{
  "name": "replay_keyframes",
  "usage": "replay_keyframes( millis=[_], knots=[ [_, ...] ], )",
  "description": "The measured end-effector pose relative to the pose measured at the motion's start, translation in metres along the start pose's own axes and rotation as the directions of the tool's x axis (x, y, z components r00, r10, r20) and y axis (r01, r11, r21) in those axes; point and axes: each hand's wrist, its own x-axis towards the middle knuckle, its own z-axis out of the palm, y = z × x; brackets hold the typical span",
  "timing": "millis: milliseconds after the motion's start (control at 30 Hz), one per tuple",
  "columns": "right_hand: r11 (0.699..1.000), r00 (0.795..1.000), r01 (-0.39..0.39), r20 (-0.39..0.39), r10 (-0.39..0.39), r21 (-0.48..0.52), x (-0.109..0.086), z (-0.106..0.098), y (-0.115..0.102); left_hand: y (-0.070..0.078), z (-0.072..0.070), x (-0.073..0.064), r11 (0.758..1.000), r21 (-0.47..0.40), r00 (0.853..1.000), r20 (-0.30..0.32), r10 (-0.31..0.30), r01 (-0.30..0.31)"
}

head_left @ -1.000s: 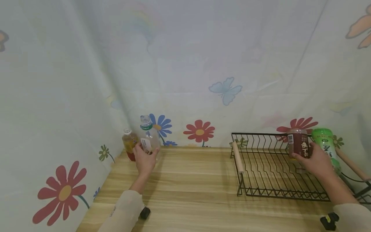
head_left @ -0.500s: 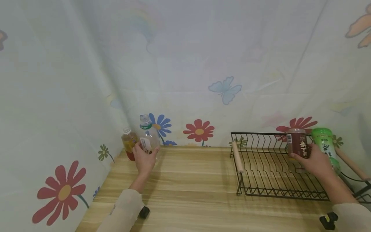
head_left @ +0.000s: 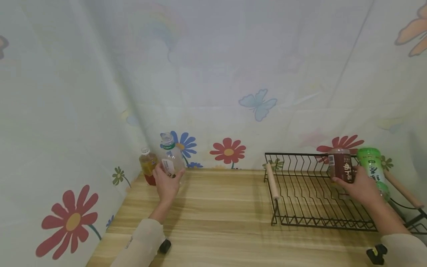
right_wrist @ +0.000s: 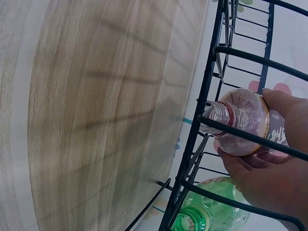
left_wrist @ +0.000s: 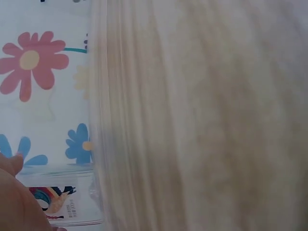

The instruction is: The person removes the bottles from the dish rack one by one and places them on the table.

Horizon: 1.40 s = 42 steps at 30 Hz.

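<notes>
At the left, my left hand (head_left: 166, 185) grips a clear plastic bottle (head_left: 174, 159) with a green neck band. The bottle stands upright on the table; its picture label (left_wrist: 57, 202) shows in the left wrist view. Against it is a smaller capped bottle (head_left: 148, 168) of amber and red liquid. My right hand (head_left: 363, 187) holds a dark-red-labelled bottle (head_left: 341, 167) upside down over the black wire rack (head_left: 297, 154). In the right wrist view its bare neck (right_wrist: 214, 115) points down at the rack's wires. Beside it, a green bottle (head_left: 370, 163) stands neck down in the rack.
The rack has wooden handles, the left handle (head_left: 272, 181) being nearest the middle of the wood-grain table (head_left: 217, 211). A flower-printed curtain (head_left: 213, 74) rises behind the table and along its left side.
</notes>
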Motion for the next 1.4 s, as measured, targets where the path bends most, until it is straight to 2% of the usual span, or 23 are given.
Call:
replay_keyframes(
  millis=[233,533,733,900,1067,1233,1300,1400],
  knots=[
    [1.0,1.0,0.005,0.004,-0.005,0.003,0.001,0.0,-0.001,0.013,-0.007,0.004,0.999,0.0,0.999,-0.005,0.04,-0.04],
    [1.0,1.0,-0.016,0.02,0.016,-0.003,0.0,0.0,0.003,0.042,-0.023,0.006,0.989,-0.004,0.989,-0.014,0.15,-0.15],
    [1.0,1.0,-0.017,0.022,0.017,0.002,-0.002,-0.001,0.004,0.066,-0.038,0.004,0.967,-0.009,0.966,-0.036,0.255,-0.256],
    [0.999,1.0,0.024,-0.012,-0.023,0.048,0.001,-0.001,-0.002,0.087,-0.049,0.001,0.935,-0.063,0.936,-0.061,0.346,-0.349],
    [0.988,0.992,0.11,-0.069,-0.103,0.108,-0.002,-0.003,-0.01,0.111,-0.054,-0.009,0.901,-0.099,0.906,-0.028,0.423,-0.423],
    [0.976,0.985,0.165,-0.07,-0.156,0.144,-0.005,-0.007,-0.02,0.135,-0.059,-0.021,0.887,-0.108,0.891,0.024,0.454,-0.449],
    [0.973,0.981,0.191,-0.068,-0.183,0.133,-0.005,-0.009,-0.026,0.142,-0.06,-0.025,0.886,-0.102,0.885,0.069,0.46,-0.452],
    [0.966,0.97,0.238,-0.079,-0.23,0.103,-0.006,-0.012,-0.037,0.147,-0.061,-0.027,0.882,-0.068,0.866,0.167,0.471,-0.467]
  ],
)
